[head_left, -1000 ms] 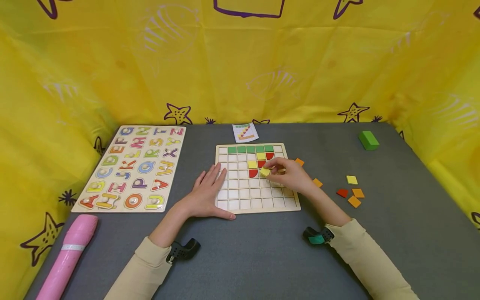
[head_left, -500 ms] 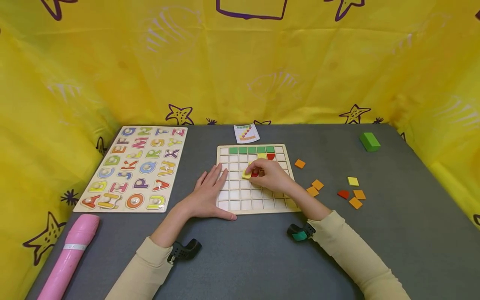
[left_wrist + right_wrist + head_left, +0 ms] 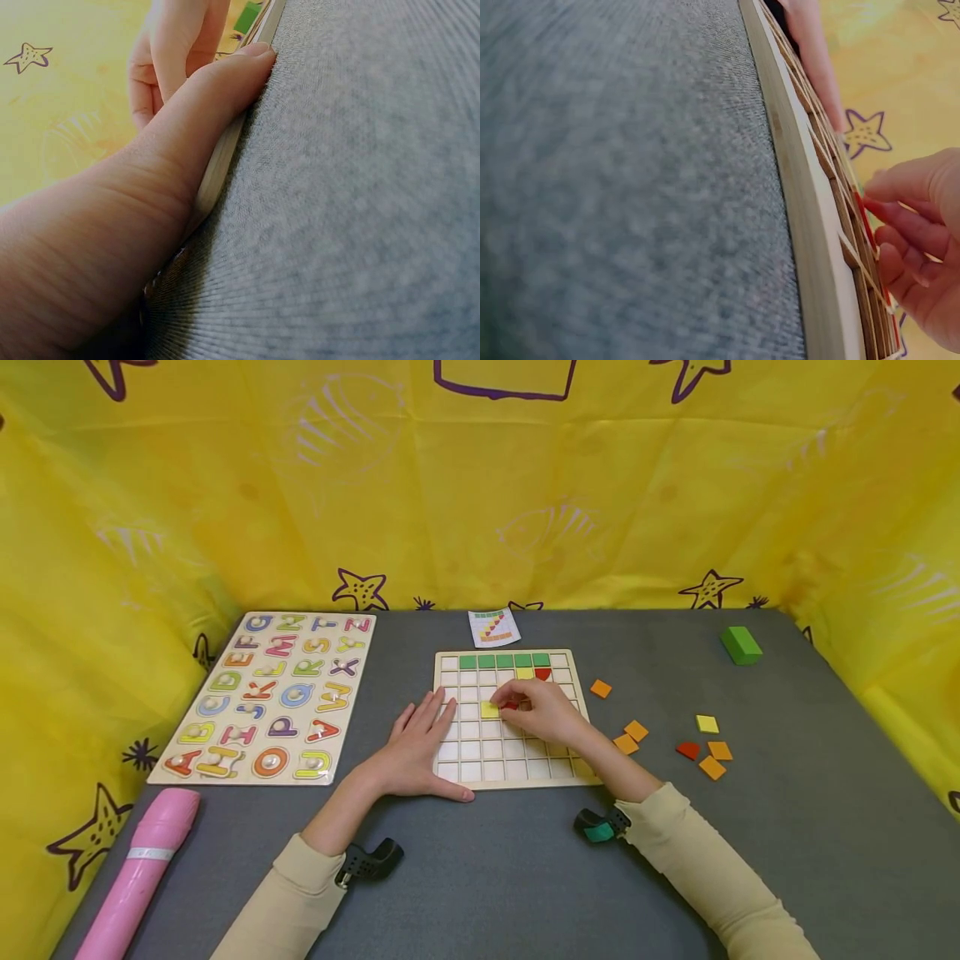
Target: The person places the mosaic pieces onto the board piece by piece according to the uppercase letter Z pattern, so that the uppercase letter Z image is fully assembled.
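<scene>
A wooden grid board (image 3: 470, 772) lies on the grey table. My left hand (image 3: 408, 756) rests on its left side with fingers spread, the thumb along the near edge. Over the board's middle, my right hand (image 3: 543, 712) has its bent fingertips at a yellow square tile (image 3: 489, 711), which lies flat in a cell. In the right wrist view its thumb and fingers stand apart, with a red tile (image 3: 865, 221) beside them. Green tiles (image 3: 504, 661) line the top row; a yellow tile (image 3: 524, 674) and a red tile (image 3: 542, 674) sit below. The hand hides other cells.
A pattern card (image 3: 494, 627) lies behind the board. Loose orange tiles (image 3: 712, 767), a yellow tile (image 3: 707, 724) and a red tile (image 3: 688, 750) lie to the right, with a green block (image 3: 741, 645) farther back. On the left are an alphabet puzzle (image 3: 288, 647) and a pink microphone-shaped object (image 3: 142, 868).
My right hand moved left across the board carrying the yellow tile, which now lies flat in a cell left of a red one. My left hand has stayed in place.
</scene>
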The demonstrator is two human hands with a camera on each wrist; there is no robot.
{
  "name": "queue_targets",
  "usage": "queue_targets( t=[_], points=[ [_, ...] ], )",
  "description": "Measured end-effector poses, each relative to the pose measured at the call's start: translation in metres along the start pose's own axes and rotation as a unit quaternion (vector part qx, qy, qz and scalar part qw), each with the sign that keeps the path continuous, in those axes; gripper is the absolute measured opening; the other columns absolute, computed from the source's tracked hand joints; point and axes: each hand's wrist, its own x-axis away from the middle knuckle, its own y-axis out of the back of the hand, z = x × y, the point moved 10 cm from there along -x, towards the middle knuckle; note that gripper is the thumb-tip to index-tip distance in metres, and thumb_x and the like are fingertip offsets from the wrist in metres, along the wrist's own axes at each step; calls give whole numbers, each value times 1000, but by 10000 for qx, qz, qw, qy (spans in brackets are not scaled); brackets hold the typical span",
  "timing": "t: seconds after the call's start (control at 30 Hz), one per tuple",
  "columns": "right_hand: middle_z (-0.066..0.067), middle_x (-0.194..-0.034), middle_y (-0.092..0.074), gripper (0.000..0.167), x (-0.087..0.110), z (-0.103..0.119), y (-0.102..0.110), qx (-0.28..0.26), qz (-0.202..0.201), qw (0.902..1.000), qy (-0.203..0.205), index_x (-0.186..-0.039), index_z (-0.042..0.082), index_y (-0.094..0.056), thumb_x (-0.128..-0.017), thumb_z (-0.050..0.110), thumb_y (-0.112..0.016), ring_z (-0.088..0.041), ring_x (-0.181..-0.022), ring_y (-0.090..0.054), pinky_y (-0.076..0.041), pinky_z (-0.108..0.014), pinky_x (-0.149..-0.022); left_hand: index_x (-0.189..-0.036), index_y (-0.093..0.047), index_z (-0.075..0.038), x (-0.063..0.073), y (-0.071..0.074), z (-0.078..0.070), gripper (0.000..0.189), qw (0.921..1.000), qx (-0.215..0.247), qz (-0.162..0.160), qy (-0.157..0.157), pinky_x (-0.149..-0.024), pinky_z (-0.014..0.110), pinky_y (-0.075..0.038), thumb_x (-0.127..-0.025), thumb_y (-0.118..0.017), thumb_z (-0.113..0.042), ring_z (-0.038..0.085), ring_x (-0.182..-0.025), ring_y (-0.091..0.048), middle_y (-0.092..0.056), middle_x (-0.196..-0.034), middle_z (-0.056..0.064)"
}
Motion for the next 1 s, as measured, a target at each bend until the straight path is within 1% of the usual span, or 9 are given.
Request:
queue_targets(
  t=[0.2, 0.33, 0.43, 0.6, 0.73, 0.87, 1.0],
  points=[
    [5, -87, -67, 11, 11, -4, 8, -148, -1, 9999, 3, -100, 12, -73, -92, 13, -66, -13, -79, -58, -49, -32, -72, -156, -7, -3, 1, 0, -1, 132, 10000, -8, -12, -13, -114, 54, 1, -66, -73, -73, 31, -148, 8, 5, -162, 17],
    [5, -89, -67, 11, 25, -11, 20, -269, 30, 9996, -82, -101, 12, -73, -93, 14, -66, -14, -81, -57, -48, -32, -70, -156, -7, -3, 1, 0, -1, 132, 10000, -28, -23, -22, -114, 54, 1, -66, -72, -74, 31, -148, 8, 5, -162, 16],
    [4, -89, -66, 10, 39, -16, 31, -274, -20, 9995, -131, -101, 12, -73, -93, 14, -66, -15, -82, -56, -49, -32, -71, -156, -6, -4, 1, 0, 0, 133, 10000, -25, -29, -22, -114, 54, 1, -66, -72, -74, 30, -148, 8, 5, -162, 16],
    [3, -86, -66, 10, 65, -30, 53, -35, -105, 9997, -218, -101, 11, -73, -92, 14, -69, -16, -79, -56, -48, -28, -69, -156, -6, -4, 1, 1, 0, 133, 10000, -33, -25, -16, -114, 54, 1, -66, -73, -74, 29, -148, 8, 5, -162, 16],
    [3, -88, -66, 11, 88, -46, 72, 183, -73, 9990, -410, -102, 12, -73, -92, 14, -69, -15, -77, -57, -50, -27, -66, -156, -6, -3, 1, 1, 0, 132, 10000, -57, -1, -4, -114, 54, 1, -66, -73, -73, 30, -148, 8, 5, -162, 17],
    [3, -90, -68, 12, 110, -59, 91, 359, 33, 9981, -509, -103, 10, -72, -93, 12, -68, -13, -78, -60, -52, -28, -69, -156, -7, -2, 1, 1, -1, 131, 10000, -24, 7, -5, -114, 54, 1, -67, -74, -71, 30, -148, 8, 5, -162, 17],
    [2, -96, -69, 14, 132, -69, 110, 613, 126, 9960, -642, -105, 9, -71, -92, 12, -69, -10, -83, -62, -52, -27, -74, -156, -7, -3, 1, 0, -2, 131, 10000, -12, 4, -9, -114, 54, 1, -67, -74, -72, 30, -148, 8, 5, -162, 17]
  ],
)
